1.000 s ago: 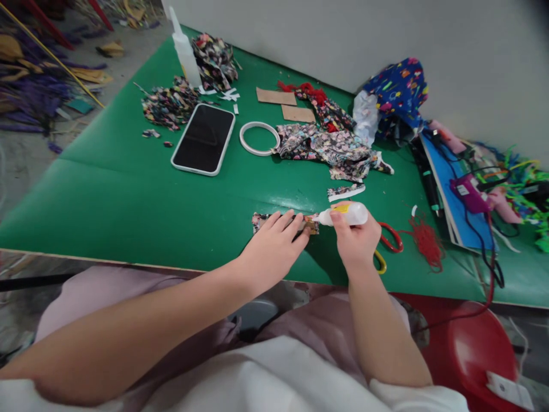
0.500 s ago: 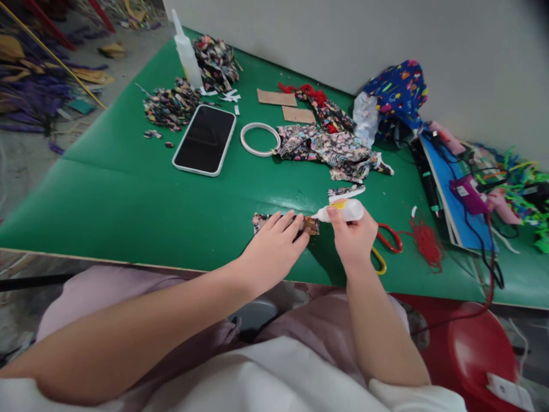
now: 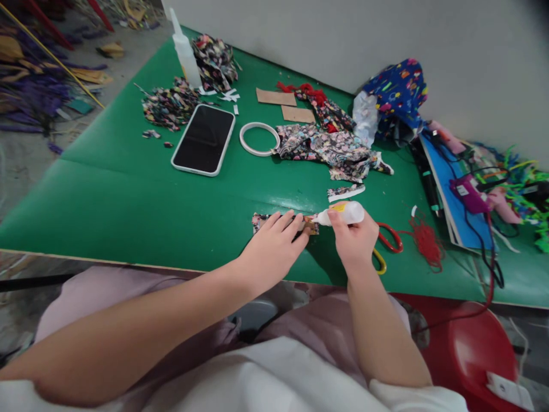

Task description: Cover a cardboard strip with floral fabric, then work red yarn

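Patterned strip: the strip (image 3: pixel 258 221) lies on the counter (image 3: pixel 107 212) at lower centre, its middle hidden under fingers; both ends show dark floral cloth, the right one with a flat brown piece (image 3: pixel 313 226) on it.
Left hand: the left hand (image 3: pixel 269 247) lies palm down over the strip, fingers slightly parted, its grip loose and unclosed.
Right hand: the right hand (image 3: pixel 355 239) has its grip closed round the small bottle (image 3: pixel 352 212), smooth, whitish and tilted, partly covered by fingers; whether the nozzle touches the strip cannot be told.
Scissors: beside the right hand, only red and yellow handle loops of the scissors (image 3: pixel 397 239) show; the blades are out of sight.
Crumpled cloth: above centre, the wrinkled floral cloth (image 3: pixel 330 147) meets a thin, round white ring (image 3: pixel 243 145).
Phone: at upper left, the phone (image 3: pixel 205 139) has a dark, glossy face and pale rounded edge.
Thread: right of the scissors, the red thread (image 3: pixel 429 243) is loosely tangled.
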Motion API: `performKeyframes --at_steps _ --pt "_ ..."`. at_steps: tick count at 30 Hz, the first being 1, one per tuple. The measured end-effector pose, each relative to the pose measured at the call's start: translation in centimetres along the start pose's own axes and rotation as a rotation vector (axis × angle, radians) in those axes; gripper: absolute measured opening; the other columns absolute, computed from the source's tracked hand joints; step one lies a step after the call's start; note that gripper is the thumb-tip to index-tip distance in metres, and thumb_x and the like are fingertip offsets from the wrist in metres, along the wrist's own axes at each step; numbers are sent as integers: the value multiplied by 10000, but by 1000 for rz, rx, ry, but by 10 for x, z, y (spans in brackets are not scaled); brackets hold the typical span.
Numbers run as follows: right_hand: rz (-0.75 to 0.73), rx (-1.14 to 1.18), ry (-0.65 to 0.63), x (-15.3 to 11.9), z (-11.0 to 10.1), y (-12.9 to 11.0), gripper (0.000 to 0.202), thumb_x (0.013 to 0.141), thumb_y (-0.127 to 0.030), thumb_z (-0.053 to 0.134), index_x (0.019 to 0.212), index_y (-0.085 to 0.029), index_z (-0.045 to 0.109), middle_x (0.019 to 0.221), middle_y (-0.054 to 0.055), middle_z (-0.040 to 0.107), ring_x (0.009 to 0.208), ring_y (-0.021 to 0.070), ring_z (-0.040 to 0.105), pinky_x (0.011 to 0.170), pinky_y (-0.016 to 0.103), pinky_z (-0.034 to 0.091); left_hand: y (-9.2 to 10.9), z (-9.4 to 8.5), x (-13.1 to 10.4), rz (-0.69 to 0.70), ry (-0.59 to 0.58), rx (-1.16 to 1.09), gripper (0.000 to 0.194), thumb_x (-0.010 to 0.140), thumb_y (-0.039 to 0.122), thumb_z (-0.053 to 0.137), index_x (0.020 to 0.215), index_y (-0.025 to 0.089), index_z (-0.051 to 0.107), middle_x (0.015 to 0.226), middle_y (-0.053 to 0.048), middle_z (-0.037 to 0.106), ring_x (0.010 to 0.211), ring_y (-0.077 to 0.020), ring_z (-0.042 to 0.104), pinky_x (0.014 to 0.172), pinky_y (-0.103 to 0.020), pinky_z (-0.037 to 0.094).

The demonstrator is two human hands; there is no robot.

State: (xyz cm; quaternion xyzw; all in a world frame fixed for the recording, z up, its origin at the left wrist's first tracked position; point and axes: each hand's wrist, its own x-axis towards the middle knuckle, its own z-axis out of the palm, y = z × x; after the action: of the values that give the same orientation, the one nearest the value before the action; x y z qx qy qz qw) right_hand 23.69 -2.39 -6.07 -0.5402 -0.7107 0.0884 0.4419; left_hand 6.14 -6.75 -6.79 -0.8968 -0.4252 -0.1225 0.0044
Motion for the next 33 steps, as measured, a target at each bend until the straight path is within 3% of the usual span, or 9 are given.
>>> performKeyframes --at_steps 29,33 --pt "-6 42 -61 -9 -13 -2 172 732 -355 648 706 -187 629 665 0 676 588 136 626 588 259 519 -1 1 -1 1 -21 -7 418 867 153 395 1276 135 478 1318 -141 499 1220 -295 448 1008 -451 355" --pt "11 49 -21 -11 -14 -1 185 733 -371 641 720 -187 633 686 12 685 599 150 633 600 279 527 -1 -1 0 -6 -41 -12 427 862 144 400 1284 139 468 1322 -130 498 1228 -289 442 1010 -442 359"
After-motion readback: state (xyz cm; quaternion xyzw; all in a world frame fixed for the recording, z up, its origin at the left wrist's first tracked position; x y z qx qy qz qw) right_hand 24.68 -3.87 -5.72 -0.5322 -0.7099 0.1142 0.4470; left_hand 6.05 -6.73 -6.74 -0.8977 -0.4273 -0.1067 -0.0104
